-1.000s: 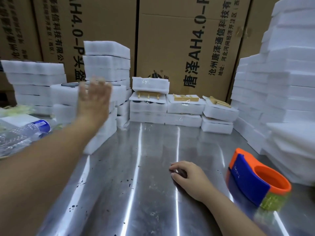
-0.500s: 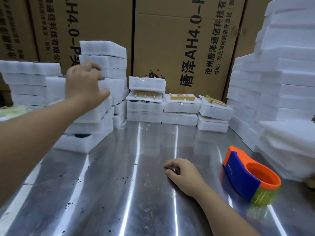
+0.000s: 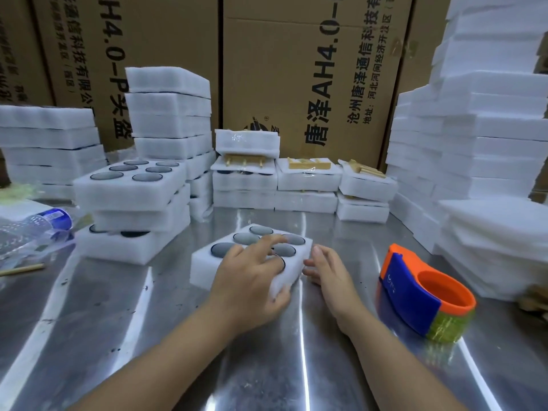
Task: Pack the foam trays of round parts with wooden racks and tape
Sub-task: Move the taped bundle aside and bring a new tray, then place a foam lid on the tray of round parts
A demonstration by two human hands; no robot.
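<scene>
A white foam tray [image 3: 207, 262] with several round grey parts lies on the metal table in front of me. My left hand [image 3: 249, 280] grips its near right corner, fingers over the top and thumb under the edge. Beside the tray's right edge, my right hand [image 3: 329, 271] is held with straight fingers, touching or almost touching the foam. An orange and blue tape dispenser [image 3: 421, 289] stands on the table to the right. Wooden racks [image 3: 308, 165] lie on wrapped trays at the back.
More filled trays [image 3: 130, 185] are stacked at the left, with taller foam stacks [image 3: 169, 114] behind them. Plain foam sheets [image 3: 489, 143] pile up on the right. A plastic bottle [image 3: 35, 223] and a wooden stick [image 3: 20, 269] lie at the far left. Cardboard boxes [image 3: 296, 69] wall the back.
My left hand took a tray off the left stack and brought it down to the table in front of me. My right hand uncurled and moved to the tray's right edge.
</scene>
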